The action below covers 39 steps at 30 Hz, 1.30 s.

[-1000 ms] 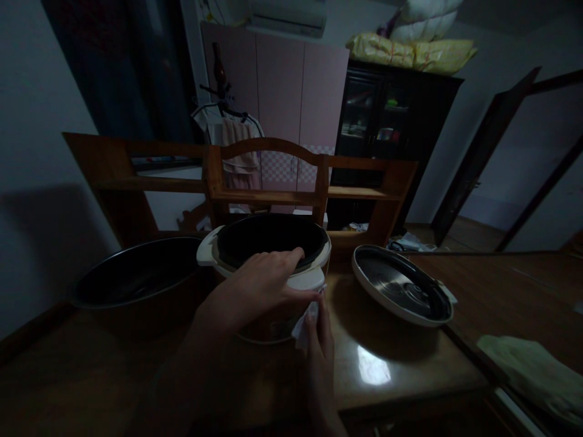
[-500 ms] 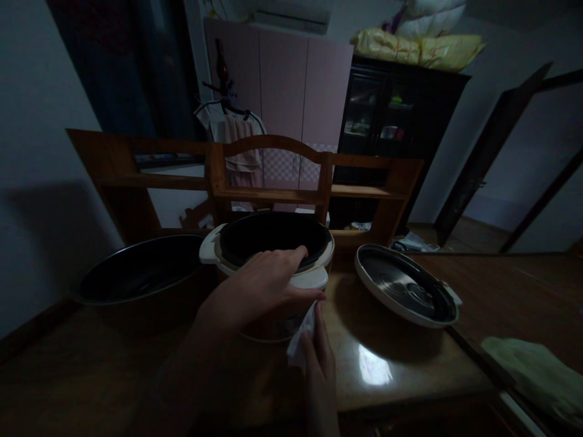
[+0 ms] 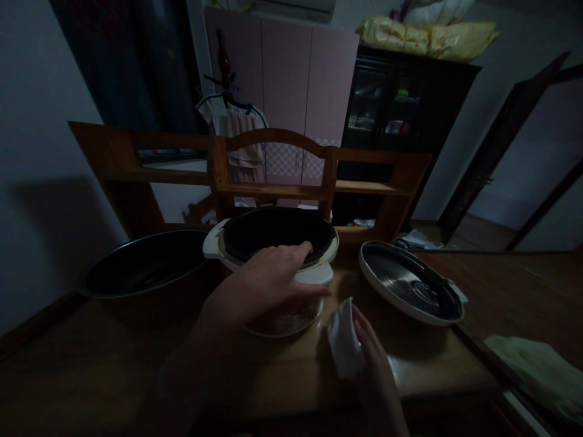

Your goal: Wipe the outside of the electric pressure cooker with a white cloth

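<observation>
The rice cooker, white-rimmed with a dark inside, stands lidless on the wooden table. My left hand grips its near rim and handle, fingers over the edge and thumb stretched out along the handle. To the right, my right hand pinches a folded white tissue or cloth, held apart from the cooker's side. A wide dark inner pot sits left of the cooker. The round lid lies on the right with its metal inner face up.
A wooden shelf frame runs along the table's back. At the lower right lies a pale green cloth beyond the table's right edge. Farther back are pink cabinets, a dark glass-fronted cupboard and hanging clothes.
My right hand has moved right with the white tissue or cloth, away from the cooker's handle. My left hand keeps its hold on the cooker. The view has shifted slightly.
</observation>
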Each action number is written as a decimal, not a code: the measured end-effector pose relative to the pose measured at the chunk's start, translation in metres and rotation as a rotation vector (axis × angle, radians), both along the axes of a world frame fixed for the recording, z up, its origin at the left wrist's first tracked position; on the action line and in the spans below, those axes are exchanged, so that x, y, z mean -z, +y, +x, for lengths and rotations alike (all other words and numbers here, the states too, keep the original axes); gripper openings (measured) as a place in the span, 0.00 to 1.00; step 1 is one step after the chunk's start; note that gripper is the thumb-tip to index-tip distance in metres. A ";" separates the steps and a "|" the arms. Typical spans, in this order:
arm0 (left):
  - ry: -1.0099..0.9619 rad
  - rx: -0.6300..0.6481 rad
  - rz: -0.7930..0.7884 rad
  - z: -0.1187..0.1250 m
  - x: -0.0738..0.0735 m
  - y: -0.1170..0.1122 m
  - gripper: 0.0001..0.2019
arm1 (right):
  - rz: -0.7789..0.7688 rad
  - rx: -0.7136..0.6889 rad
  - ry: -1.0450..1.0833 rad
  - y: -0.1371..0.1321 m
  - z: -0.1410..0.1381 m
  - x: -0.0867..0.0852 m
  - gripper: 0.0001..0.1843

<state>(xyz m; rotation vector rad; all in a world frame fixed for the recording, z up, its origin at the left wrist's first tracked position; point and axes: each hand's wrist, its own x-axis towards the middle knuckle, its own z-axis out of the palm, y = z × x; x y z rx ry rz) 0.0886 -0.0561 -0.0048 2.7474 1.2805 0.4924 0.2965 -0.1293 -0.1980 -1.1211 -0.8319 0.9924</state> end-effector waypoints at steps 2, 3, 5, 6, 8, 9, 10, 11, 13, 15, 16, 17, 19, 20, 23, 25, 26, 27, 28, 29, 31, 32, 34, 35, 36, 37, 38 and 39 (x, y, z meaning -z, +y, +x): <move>-0.005 -0.006 -0.007 0.000 0.001 0.000 0.35 | -0.011 0.086 -0.249 0.005 0.018 0.003 0.28; -0.005 -0.007 -0.010 0.000 0.001 0.000 0.35 | -0.010 0.120 -0.358 0.006 0.026 0.003 0.27; -0.003 -0.013 -0.012 0.000 0.000 0.000 0.36 | 0.006 0.159 -0.508 0.006 0.038 0.001 0.26; -0.002 -0.015 -0.011 0.000 0.000 0.000 0.37 | -0.012 0.160 -0.529 0.005 0.043 -0.001 0.25; -0.003 -0.016 -0.014 0.000 -0.001 -0.001 0.38 | -0.093 0.150 -0.489 0.000 0.050 -0.007 0.24; -0.005 -0.015 -0.016 0.000 -0.001 -0.001 0.38 | -0.136 0.152 -0.445 -0.002 0.052 -0.009 0.24; -0.007 -0.011 -0.019 0.000 -0.002 -0.002 0.38 | -0.172 0.158 -0.395 -0.005 0.054 -0.012 0.23; -0.008 -0.008 -0.022 0.000 -0.002 -0.002 0.37 | -0.196 0.162 -0.342 -0.008 0.054 -0.013 0.23; -0.008 -0.010 -0.022 0.001 -0.002 -0.002 0.37 | -0.213 0.157 -0.229 -0.011 0.055 -0.013 0.24; -0.007 -0.013 -0.018 0.001 -0.001 -0.001 0.37 | -0.212 0.126 -0.092 -0.011 0.053 -0.011 0.25; -0.006 -0.015 -0.016 0.001 -0.001 -0.001 0.37 | -0.205 0.115 -0.015 -0.010 0.052 -0.009 0.24; -0.004 -0.014 -0.015 0.001 -0.001 -0.001 0.37 | -0.192 0.104 0.064 -0.009 0.050 -0.007 0.24; -0.003 -0.013 -0.018 0.001 -0.002 -0.001 0.37 | -0.160 0.067 0.218 -0.006 0.047 -0.005 0.22; -0.003 -0.012 -0.019 0.002 -0.002 0.000 0.37 | -0.146 0.038 0.282 -0.005 0.045 -0.004 0.22; -0.005 -0.011 -0.013 0.001 -0.001 0.001 0.38 | -0.133 -0.093 0.423 -0.006 0.039 -0.007 0.21; -0.006 -0.008 -0.004 0.001 0.000 0.001 0.38 | -0.138 -0.151 0.471 -0.011 0.035 -0.011 0.21; -0.007 -0.007 0.000 0.001 0.001 0.001 0.38 | -0.141 -0.167 0.485 -0.013 0.032 -0.014 0.21; -0.006 -0.008 0.002 0.001 0.001 0.001 0.38 | -0.143 -0.178 0.494 -0.015 0.030 -0.016 0.21; -0.004 -0.009 0.002 0.000 0.001 0.000 0.38 | -0.146 -0.181 0.494 -0.016 0.029 -0.018 0.21; -0.002 -0.010 0.003 0.000 0.001 0.000 0.38 | -0.150 -0.177 0.488 -0.017 0.027 -0.021 0.22; 0.002 -0.008 0.001 0.000 0.001 -0.001 0.38 | -0.162 -0.134 0.452 -0.017 0.027 -0.024 0.23; 0.001 -0.006 0.000 0.000 0.001 -0.001 0.38 | -0.172 -0.104 0.421 -0.016 0.027 -0.026 0.22; -0.002 -0.005 -0.005 0.001 0.000 -0.001 0.37 | -0.187 -0.061 0.317 -0.018 0.031 -0.027 0.20; -0.002 -0.006 -0.008 0.001 0.000 -0.001 0.37 | -0.187 -0.042 0.243 -0.022 0.034 -0.026 0.20; -0.001 -0.007 -0.012 0.001 0.000 0.000 0.38 | -0.195 -0.022 0.155 -0.028 0.036 -0.025 0.20; -0.001 -0.006 -0.016 0.001 0.000 0.000 0.37 | -0.204 0.003 0.053 -0.038 0.039 -0.022 0.20; -0.002 -0.003 -0.019 0.001 0.000 0.000 0.37 | -0.219 0.048 -0.051 -0.049 0.042 -0.019 0.19; -0.005 0.003 -0.022 0.001 -0.001 0.000 0.37 | -0.269 0.085 -0.150 -0.062 0.045 -0.015 0.18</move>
